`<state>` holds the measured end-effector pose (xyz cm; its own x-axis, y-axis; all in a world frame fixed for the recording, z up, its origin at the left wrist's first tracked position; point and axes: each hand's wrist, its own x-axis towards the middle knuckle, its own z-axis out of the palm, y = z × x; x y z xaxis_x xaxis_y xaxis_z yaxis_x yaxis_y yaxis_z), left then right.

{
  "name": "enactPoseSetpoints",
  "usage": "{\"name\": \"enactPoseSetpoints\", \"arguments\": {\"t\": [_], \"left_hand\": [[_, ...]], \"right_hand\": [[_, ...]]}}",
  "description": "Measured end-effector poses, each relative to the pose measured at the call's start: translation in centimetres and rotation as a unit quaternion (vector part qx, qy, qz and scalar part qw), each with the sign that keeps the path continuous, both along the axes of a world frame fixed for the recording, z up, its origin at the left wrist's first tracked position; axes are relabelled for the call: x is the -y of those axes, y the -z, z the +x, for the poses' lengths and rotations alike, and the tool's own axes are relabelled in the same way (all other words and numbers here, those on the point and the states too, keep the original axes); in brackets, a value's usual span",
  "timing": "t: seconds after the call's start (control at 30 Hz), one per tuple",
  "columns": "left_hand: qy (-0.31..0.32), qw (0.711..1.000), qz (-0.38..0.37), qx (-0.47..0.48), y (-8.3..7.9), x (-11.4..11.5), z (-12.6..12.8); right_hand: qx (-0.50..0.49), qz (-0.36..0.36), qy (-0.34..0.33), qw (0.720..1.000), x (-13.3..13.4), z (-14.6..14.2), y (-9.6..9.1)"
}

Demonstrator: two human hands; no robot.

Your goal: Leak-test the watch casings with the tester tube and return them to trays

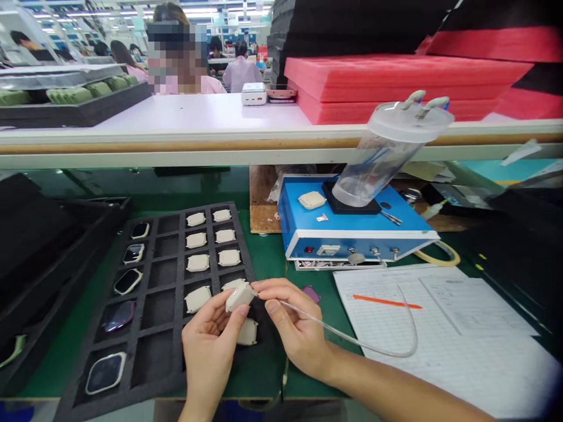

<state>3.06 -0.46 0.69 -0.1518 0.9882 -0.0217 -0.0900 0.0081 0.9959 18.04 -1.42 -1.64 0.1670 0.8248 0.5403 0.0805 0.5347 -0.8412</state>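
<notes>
My left hand (210,343) pinches a beige watch case (238,297) between thumb and fingers, above the right part of a black foam tray (153,310). My right hand (301,337) is closed on the end of a thin clear tube (352,340), whose tip meets or nearly meets the case's right edge. From there the tube loops over the papers and back toward the blue machine (308,228). Two columns of the tray hold similar beige cases (198,262); its left column holds watch bodies with dark glass faces (105,373).
On the machine stand a clear cylinder (373,158) and another beige case (312,200). Papers (387,328) with an orange stick (387,302) lie at right. Black trays (44,246) stand at left. Red foam sheets (373,82) rest on the shelf; a person (185,58) sits beyond.
</notes>
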Motion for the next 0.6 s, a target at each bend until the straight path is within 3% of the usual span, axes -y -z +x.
{"name": "enactPoseSetpoints", "arguments": {"t": [0.6], "left_hand": [[0.011,1.000,0.003,0.008,-0.10,0.24,0.06]], "right_hand": [[-0.001,-0.014,-0.015,1.000,0.28,0.05,0.64]]}}
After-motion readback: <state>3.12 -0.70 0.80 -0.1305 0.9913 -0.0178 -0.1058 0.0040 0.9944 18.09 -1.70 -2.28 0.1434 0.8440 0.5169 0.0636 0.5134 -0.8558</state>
